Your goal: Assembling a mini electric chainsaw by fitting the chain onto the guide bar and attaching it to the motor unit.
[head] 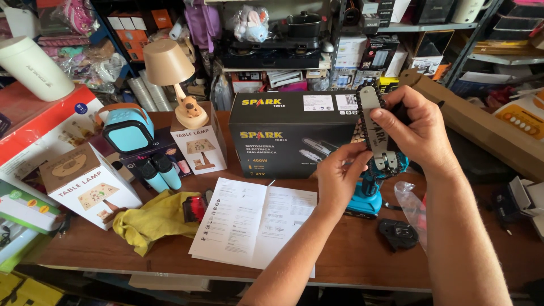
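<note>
Head view; black box [283, 136] mid-table; white lamp cartons [90, 184] left; hands [340, 178] before box.

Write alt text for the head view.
Two bare hands hold a small blue cordless chainsaw upright over a wooden table: the right hand grips its guide bar and chain, the left hand pinches the bar's base. An open instruction sheet, a yellow cloth and a black product box lie nearby.

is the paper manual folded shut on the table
No, the manual lies unfolded flat on the table, in front of the black box.
</note>
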